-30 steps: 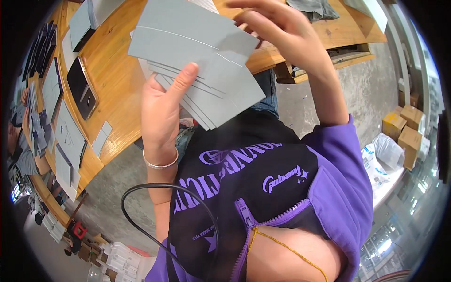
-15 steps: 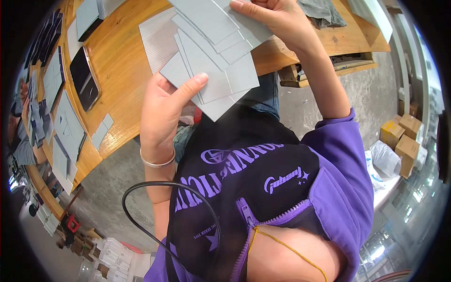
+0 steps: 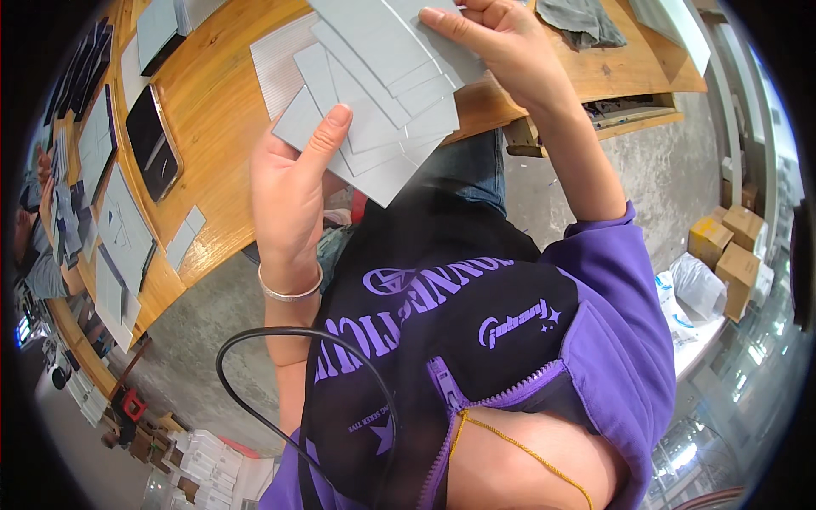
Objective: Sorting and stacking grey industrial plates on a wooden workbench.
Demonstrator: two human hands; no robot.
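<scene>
Several thin grey cards (image 3: 374, 76) are fanned out between my two hands, over the near edge of the wooden table. My left hand (image 3: 293, 187) grips the lower left end of the fan, thumb flat on top and fingers hidden beneath. At the upper right, my right hand (image 3: 501, 42) pinches the other end, its thumb on the top card. Thin pale lines cross the cards near their right ends. Under the fan, a ribbed pale sheet (image 3: 274, 64) lies on the table.
On the wooden table (image 3: 217, 153) lie a dark-screened phone (image 3: 154, 143), stacked grey sheets (image 3: 125, 225), a small grey strip (image 3: 185, 236) and a grey cloth (image 3: 582, 21). An open drawer (image 3: 612, 117) juts out below. Cardboard boxes (image 3: 738, 263) stand at the right. A black cable (image 3: 223, 361) loops before me.
My left hand has shifted slightly up and left, its thumb sliding up over the cards. The lower cards have spread and turned a little. My right hand has barely moved.
</scene>
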